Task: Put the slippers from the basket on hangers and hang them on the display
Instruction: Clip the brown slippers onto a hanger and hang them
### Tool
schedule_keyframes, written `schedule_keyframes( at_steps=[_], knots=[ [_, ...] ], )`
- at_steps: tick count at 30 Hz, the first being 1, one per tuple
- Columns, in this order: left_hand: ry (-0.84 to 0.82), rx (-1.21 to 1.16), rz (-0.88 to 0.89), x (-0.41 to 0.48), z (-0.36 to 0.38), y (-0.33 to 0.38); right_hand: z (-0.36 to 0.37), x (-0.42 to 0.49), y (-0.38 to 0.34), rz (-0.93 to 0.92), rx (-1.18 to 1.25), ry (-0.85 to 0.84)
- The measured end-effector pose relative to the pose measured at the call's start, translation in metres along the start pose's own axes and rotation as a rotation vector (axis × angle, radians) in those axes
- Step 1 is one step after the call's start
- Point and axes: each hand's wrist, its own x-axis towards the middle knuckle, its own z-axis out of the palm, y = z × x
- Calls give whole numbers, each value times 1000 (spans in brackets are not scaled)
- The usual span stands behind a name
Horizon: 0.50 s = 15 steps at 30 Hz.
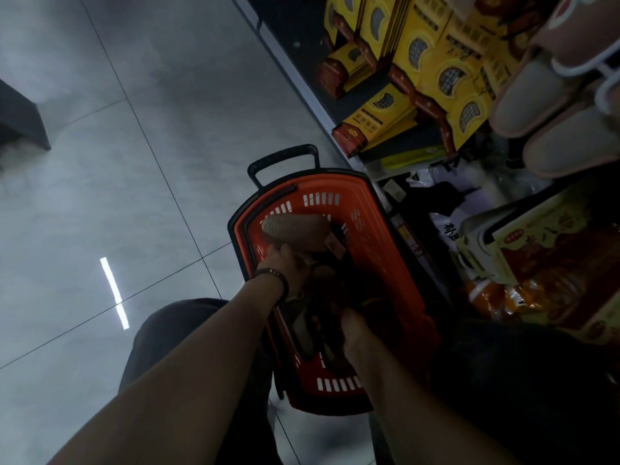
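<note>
Inside the basket (339, 187), my left hand (285, 266) grips the slipper (297, 231), which lies crosswise just beyond it; my right hand (352, 325) is nearer me, grip unclear.

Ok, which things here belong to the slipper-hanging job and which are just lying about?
Job: orange basket; beige slipper, in the grip of the left hand; dark slippers in the basket, right hand among them; hung slippers on the display.
Lying about: yellow boxes; orange packets.
</note>
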Motion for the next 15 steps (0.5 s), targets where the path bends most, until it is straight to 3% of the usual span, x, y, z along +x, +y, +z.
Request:
schedule_keyframes(
  at_steps=[4,10,15],
  knots=[
    [31,49,74,-12,-5,-1,-10,-17,5,28,304,-153],
    [27,142,190,-39,-22,-8,-31,-40,2,50,425,-164],
    [21,202,120,-57,-36,-26,-36,-41,-18,36,483,-153]
  ],
)
